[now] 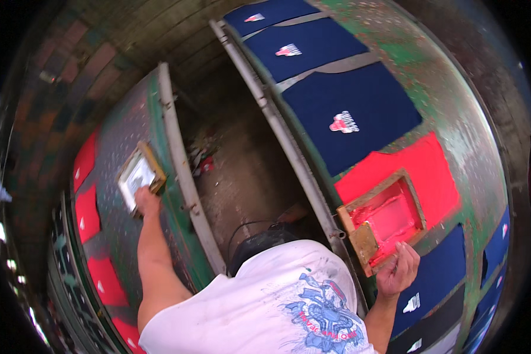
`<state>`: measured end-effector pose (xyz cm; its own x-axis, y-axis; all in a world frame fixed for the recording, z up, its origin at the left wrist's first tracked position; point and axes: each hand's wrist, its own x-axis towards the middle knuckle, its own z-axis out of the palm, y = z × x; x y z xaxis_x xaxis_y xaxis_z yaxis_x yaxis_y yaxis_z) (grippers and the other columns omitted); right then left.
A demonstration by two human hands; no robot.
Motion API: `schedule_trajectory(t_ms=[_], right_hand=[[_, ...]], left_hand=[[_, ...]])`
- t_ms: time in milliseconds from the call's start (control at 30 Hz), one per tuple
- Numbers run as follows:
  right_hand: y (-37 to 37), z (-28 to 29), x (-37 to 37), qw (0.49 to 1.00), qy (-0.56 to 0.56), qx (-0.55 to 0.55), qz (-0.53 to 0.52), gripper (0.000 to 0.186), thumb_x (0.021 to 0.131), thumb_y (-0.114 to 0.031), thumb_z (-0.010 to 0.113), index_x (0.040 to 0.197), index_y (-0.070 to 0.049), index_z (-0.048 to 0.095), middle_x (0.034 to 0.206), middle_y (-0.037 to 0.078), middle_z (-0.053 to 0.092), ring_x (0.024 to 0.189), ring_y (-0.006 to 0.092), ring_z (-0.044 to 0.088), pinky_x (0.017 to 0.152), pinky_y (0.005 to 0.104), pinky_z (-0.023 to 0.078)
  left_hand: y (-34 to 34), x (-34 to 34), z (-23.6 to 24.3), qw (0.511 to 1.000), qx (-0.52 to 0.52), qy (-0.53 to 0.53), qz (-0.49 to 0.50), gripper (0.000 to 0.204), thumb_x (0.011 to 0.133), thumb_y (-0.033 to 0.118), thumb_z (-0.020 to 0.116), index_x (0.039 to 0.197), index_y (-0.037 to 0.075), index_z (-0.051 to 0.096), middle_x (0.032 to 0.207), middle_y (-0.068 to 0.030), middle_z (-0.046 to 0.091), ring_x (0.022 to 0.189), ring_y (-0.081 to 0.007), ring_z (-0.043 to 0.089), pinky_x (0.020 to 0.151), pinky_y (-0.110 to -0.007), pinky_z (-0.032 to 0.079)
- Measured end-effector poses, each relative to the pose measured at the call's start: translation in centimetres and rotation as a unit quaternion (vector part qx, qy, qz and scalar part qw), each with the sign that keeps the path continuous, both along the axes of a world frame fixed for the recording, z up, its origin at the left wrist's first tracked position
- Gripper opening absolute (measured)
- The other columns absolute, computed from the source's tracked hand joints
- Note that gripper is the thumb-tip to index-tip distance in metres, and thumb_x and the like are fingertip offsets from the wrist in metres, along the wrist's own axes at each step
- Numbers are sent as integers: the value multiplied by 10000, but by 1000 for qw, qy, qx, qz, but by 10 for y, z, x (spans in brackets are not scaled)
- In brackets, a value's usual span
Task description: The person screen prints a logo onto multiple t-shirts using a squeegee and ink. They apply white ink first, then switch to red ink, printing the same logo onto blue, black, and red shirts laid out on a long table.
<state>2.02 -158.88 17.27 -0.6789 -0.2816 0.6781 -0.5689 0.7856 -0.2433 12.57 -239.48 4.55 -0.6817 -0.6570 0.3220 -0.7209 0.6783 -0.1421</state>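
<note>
My right hand [399, 269] is closed on the near edge of a wooden screen-printing frame [416, 200]. Red ink coats its inside, and a flat brown piece [364, 242], perhaps a squeegee, sits in its left part. This frame overlaps a red fabric piece [428, 165] on the right table. Off to the left, my left hand [146, 200] is closed at the near edge of a second wooden frame [155, 158]. White ink shows inside that one, and my fingers partly hide its edge. It is over the left table.
Navy fabric pieces with red and white prints [360, 97] line the right table [454, 130]; more dark pieces [436, 295] lie nearer. Several red pieces [87, 215] lie along the left table [115, 236]. Metal rails [271, 112] edge a floor aisle [236, 153] between the tables.
</note>
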Motion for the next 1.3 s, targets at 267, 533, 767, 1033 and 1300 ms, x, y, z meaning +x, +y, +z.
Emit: schedule_trajectory(t_ms=[267, 533, 767, 1033, 1300], right_hand=[[5, 14, -13, 998, 60, -20, -30, 268, 859, 53, 786, 1125, 20, 764, 1035, 140, 782, 952, 340, 774, 752, 444, 622], [18, 12, 12, 994, 58, -68, -68, 314, 848, 21, 776, 1157, -31, 786, 1102, 100, 805, 1019, 288, 783, 863, 415, 655], [13, 11, 43, 986, 56, -144, -58, 353, 880, -31, 812, 1233, -21, 784, 1145, 116, 791, 1041, 310, 773, 912, 440, 648], [-2, 18, 77, 947, -36, -313, -61, 434, 995, -154, 807, 1378, 34, 730, 1189, 208, 768, 1110, 384, 748, 990, 470, 612], [-1, 33, 104, 742, -265, -616, -7, 969, 1080, -395, 806, 1770, 39, 282, 1496, 208, 642, 1244, 224, 723, 1037, 373, 608]], left_hand=[[-51, -5, 5, 996, 46, 13, -74, 218, 884, -38, 631, 1085, -87, 701, 1107, -312, 699, 1110, -523, 647, 1001, -599, 505], [22, -105, 104, 990, 44, 60, -122, 346, 1036, 307, 812, 1150, -18, 782, 1078, -190, 795, 963, -364, 743, 879, -551, 604], [189, -200, 188, 857, -49, 252, -448, 388, 1060, 360, 796, 1108, -25, 786, 1073, -186, 787, 988, -383, 734, 928, -563, 587], [416, -260, 226, 629, 47, 303, -714, 338, 1091, 319, 783, 1100, -18, 788, 1066, -191, 766, 1041, -420, 708, 929, -582, 573], [589, -268, 223, 347, 142, 230, -898, 196, 1040, 233, 839, 1135, 64, 811, 1088, -113, 762, 1029, -354, 698, 921, -524, 545]])
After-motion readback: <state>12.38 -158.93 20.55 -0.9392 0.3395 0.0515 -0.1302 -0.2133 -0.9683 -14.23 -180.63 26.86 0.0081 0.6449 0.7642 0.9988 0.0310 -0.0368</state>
